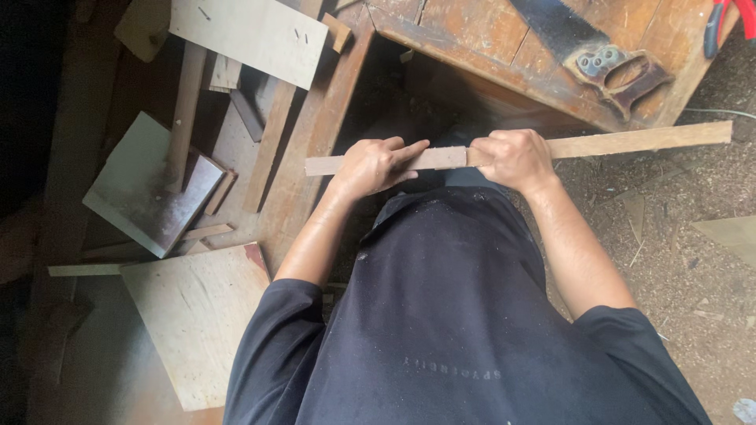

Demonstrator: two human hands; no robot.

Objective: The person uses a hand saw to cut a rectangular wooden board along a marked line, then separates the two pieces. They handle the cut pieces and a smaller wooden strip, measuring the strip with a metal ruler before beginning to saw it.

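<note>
A long thin wooden strip runs nearly level across the middle of the view, in front of my black shirt. My left hand grips it close to its left end, with the index finger stretched along the wood. My right hand is closed around it near the middle. The longer part of the strip sticks out to the right, past my right hand. Both forearms reach up from the bottom of the view.
A hand saw with a wooden handle lies on a worn wooden workbench at the top. Red-handled pliers sit at the bench's top right corner. Plywood offcuts and battens litter the left. Sawdust covers the ground at right.
</note>
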